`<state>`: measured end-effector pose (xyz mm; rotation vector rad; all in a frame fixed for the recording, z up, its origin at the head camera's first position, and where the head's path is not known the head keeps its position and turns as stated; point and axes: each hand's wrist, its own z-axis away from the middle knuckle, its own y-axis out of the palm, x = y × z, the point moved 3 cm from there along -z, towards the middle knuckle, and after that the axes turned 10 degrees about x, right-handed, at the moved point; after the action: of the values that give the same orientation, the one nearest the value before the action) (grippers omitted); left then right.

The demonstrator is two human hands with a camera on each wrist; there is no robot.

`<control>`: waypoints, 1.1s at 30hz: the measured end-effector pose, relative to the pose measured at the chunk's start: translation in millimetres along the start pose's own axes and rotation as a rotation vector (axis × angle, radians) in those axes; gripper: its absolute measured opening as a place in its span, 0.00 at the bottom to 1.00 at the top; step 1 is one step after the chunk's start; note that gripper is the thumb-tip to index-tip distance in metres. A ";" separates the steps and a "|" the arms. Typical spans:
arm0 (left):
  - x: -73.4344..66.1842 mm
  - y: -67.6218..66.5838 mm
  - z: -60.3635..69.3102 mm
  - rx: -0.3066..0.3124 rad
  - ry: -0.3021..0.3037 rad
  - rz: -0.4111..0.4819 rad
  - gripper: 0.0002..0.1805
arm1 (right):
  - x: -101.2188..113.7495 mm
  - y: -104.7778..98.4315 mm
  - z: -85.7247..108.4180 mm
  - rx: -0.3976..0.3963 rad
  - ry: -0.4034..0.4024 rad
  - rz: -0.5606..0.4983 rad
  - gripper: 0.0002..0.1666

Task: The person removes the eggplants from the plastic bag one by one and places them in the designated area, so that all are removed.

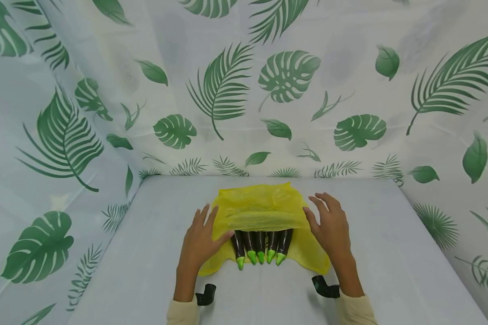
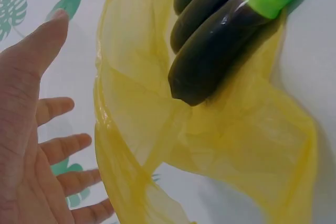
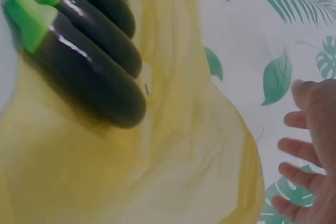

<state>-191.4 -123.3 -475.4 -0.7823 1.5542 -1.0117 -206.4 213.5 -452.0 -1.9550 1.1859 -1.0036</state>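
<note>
1. Five eggplants (image 1: pixel 261 243) are partly covered by yellow plastic (image 1: pixel 264 201), lower centre of the frame.
2. Left hand (image 1: pixel 201 241) is held spread beside its left edge.
3. Right hand (image 1: pixel 333 228) is spread beside its right.

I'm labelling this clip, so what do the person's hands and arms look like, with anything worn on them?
The left hand and right hand are bare, with no gloves or rings showing. Pale cream sleeves end short of the wrists. A black, elbow-shaped piece sticks out on the inner side of each arm, perhaps a camera mount. No cables show.
</note>
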 end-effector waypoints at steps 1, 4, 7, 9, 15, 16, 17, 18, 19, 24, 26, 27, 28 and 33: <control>0.1 1.2 1.8 -0.001 -0.001 0.007 0.48 | 1.7 0.1 1.3 -0.015 -0.003 -0.013 0.24; -0.6 4.0 7.0 -0.007 -0.002 0.021 0.48 | 7.8 0.1 6.5 -0.054 -0.011 -0.052 0.20; -1.5 6.8 11.4 -0.030 0.013 0.012 0.48 | 15.0 -0.1 12.4 -0.079 -0.030 -0.076 0.18; -1.6 8.4 13.9 -0.049 0.021 0.006 0.47 | 20.2 -0.3 16.3 -0.091 -0.046 -0.097 0.17; 3.0 17.2 21.3 -0.092 0.011 -0.019 0.44 | 36.8 -1.4 31.5 -0.178 -0.121 -0.185 0.14; 4.1 19.1 22.2 -0.103 0.008 -0.023 0.43 | 39.5 -1.2 35.1 -0.194 -0.134 -0.203 0.13; 5.1 20.9 22.9 -0.113 0.003 -0.027 0.42 | 42.1 -0.7 38.8 -0.205 -0.144 -0.222 0.13; 5.8 22.5 23.4 -0.125 -0.002 -0.027 0.41 | 44.8 0.1 42.8 -0.208 -0.151 -0.233 0.13; 6.4 23.8 23.8 -0.136 -0.006 -0.028 0.39 | 47.2 1.1 46.8 -0.210 -0.159 -0.242 0.13; 8.4 28.8 23.5 -0.185 -0.037 -0.016 0.31 | 56.8 13.0 67.3 -0.169 -0.159 -0.296 0.09; 9.0 30.2 23.0 -0.190 -0.058 -0.011 0.27 | 58.7 20.0 74.9 -0.120 -0.130 -0.316 0.09; 9.4 30.7 22.7 -0.190 -0.071 -0.012 0.26 | 59.4 23.4 78.5 -0.092 -0.112 -0.323 0.10; 9.6 31.2 22.5 -0.190 -0.081 -0.010 0.25 | 59.8 26.5 82.0 -0.066 -0.093 -0.326 0.12; 14.1 35.8 21.3 -0.179 -0.119 -0.018 0.24 | 60.8 38.1 93.8 0.028 -0.035 -0.378 0.13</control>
<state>-172.6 -124.9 -515.2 -0.9645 1.5515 -0.8305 -124.3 155.1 -513.7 -2.2128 0.7921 -1.1585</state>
